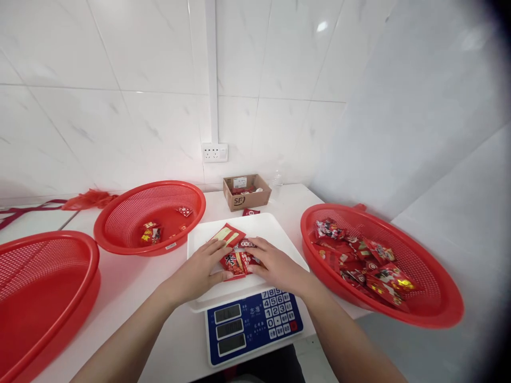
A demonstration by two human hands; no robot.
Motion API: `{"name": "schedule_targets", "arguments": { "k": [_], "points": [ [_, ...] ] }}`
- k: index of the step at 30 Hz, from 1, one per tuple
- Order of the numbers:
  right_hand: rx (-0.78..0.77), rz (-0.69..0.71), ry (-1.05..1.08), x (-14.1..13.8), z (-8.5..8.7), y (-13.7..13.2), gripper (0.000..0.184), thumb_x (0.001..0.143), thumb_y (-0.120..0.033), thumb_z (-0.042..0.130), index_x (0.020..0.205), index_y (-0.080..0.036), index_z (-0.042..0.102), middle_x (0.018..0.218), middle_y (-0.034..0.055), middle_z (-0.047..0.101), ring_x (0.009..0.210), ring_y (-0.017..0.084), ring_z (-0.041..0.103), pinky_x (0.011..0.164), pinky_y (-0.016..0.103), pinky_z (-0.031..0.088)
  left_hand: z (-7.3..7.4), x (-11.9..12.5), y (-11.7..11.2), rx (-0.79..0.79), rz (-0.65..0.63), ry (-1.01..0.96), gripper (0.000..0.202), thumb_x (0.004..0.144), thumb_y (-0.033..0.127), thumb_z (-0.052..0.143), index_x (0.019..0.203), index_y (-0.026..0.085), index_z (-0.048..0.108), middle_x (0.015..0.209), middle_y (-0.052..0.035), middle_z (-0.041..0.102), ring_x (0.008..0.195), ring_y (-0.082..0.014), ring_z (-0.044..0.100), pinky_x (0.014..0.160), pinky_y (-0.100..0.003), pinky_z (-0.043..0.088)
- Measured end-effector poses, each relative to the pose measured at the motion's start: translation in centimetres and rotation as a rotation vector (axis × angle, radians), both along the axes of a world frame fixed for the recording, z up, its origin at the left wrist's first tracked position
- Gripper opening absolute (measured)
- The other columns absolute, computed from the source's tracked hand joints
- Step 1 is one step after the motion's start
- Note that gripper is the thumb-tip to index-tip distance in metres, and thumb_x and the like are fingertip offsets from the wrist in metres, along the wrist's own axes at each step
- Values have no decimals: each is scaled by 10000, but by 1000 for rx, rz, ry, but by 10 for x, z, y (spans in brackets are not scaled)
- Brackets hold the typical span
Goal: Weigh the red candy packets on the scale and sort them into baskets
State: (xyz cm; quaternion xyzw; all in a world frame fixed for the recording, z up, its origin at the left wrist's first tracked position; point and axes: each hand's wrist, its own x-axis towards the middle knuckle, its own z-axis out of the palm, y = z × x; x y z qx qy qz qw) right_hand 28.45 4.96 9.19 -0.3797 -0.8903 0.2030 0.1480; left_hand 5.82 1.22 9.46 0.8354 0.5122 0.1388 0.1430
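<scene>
A small pile of red snack packets lies on the white tray of a digital scale. My left hand grips the pile from the left, fingers over a red packet with a pale panel and thumb along the lower edge. From the right, my right hand presses on the same pile, fingertips and thumb on the packets. The hands face each other, with the packets between them. My fingers partly cover the printed fronts. The figures on the scale's displays are too dim to read.
At the right stands a red plastic basket holding several packets. Another red basket at the left has a few packets, and a third is nearest on the left. Behind the scale are a cardboard box, a clear bottle and a loose packet.
</scene>
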Motion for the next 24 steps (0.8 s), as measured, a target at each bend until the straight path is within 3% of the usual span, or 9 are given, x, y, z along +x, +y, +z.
{"name": "schedule_targets", "arguments": {
  "k": [4,9,13,17,21,24],
  "points": [
    [-39,63,65,3,2,-3,428,862,-300,511,1284,-230,503,1418,61,395,1312,197,332,1078,381,299,0,1,-3,13,-14,-1,506,868,395,506,1334,229,398,1424,-104,371,1315,-255,321,1040,-454,348],
    [-37,-123,95,26,-3,-7,423,894,-388,452,1287,-238,497,1406,57,417,1309,204,346,1073,413,311,-5,-12,-7,73,48,5,486,892,417,455,1345,261,379,1432,-82,362,1334,-250,281,1042,-459,350],
    [116,-305,179,55,-20,-14,377,895,-410,438,1200,-231,569,1322,66,518,1249,217,438,1026,420,390,-12,-44,-11,210,251,127,482,891,462,423,1318,237,427,1430,-91,363,1344,-299,242,1039,-529,319],
    [314,-381,240,80,-43,-22,320,871,-404,471,1103,-241,621,1184,62,624,1126,229,559,921,400,496,-19,-87,-18,283,438,311,473,885,439,431,1294,205,469,1392,-94,420,1333,-314,267,1056,-557,259],
    [418,-404,227,95,-66,-26,321,852,-420,493,1079,-246,637,1135,52,653,1053,231,609,839,365,548,-19,-119,-26,194,586,424,434,900,377,374,1285,210,485,1309,-71,522,1281,-316,365,1042,-582,242],
    [453,-388,202,99,-76,-25,337,848,-431,495,1089,-242,638,1134,49,656,1036,226,620,818,338,557,-18,-130,-31,152,630,404,449,911,333,272,1273,194,500,1251,-83,571,1205,-283,462,1023,-534,294]
  ]
}}
